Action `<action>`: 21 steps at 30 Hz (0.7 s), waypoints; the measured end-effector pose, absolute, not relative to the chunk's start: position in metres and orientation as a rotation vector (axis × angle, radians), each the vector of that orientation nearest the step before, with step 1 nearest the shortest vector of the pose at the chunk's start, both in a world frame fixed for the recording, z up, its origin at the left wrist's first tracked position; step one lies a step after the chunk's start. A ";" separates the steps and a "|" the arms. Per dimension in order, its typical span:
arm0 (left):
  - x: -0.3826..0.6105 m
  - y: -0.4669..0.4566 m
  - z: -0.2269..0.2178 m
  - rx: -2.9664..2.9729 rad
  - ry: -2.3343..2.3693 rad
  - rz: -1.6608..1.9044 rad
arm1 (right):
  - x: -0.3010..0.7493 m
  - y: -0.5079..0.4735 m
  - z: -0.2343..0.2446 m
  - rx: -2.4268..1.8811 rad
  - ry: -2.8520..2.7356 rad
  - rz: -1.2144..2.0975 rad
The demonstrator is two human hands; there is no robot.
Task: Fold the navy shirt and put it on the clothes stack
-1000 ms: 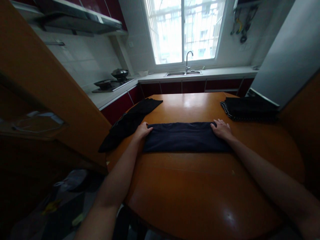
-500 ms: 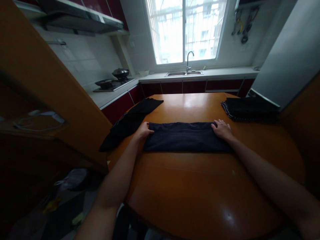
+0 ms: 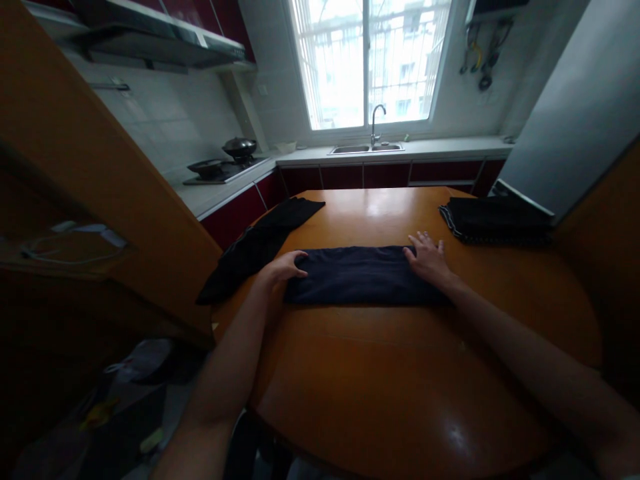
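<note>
Dark blue cloth (image 3: 355, 277) folded into a long flat strip, lying crosswise on the wooden table (image 3: 380, 380); left hand (image 3: 283, 268) at its left end, thumb and forefinger parted, other fingers hard to make out; right hand (image 3: 430, 263) at its right end, fingers spread, thumb toward the cloth. Black garment (image 3: 265, 237) along the table's left edge; folded black stack (image 3: 500, 219) far right.

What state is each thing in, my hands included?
Navy cloth, folded flat
Left hand, open at the cloth's end
Right hand, open, fingers spread
Black garment at left, loosely laid lengthwise
Black cloth at right, folded in layers
Faucet, no running water visible
Domed pan, covered
</note>
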State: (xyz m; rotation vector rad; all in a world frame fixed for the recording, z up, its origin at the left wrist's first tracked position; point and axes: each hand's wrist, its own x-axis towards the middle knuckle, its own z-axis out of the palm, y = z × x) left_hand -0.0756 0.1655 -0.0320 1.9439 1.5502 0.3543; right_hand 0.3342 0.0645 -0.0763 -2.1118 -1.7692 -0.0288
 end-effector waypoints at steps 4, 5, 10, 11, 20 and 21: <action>-0.076 0.162 -0.028 1.935 1.526 0.349 | 0.276 0.064 -0.060 -1.909 -2.021 0.162; -0.076 0.161 -0.028 1.929 1.523 0.353 | 0.262 0.066 -0.057 -1.888 -2.057 0.211; -0.072 0.159 -0.032 1.954 1.561 0.326 | 0.214 0.080 -0.059 -1.888 -2.097 0.364; -0.071 0.159 -0.033 1.973 1.563 0.322 | 0.209 0.082 -0.062 -1.889 -2.107 0.378; -0.070 0.159 -0.032 1.900 1.590 0.358 | 0.202 0.085 -0.078 -1.901 -2.162 0.355; -0.069 0.159 -0.031 1.880 1.594 0.364 | 0.202 0.085 -0.079 -1.900 -2.162 0.352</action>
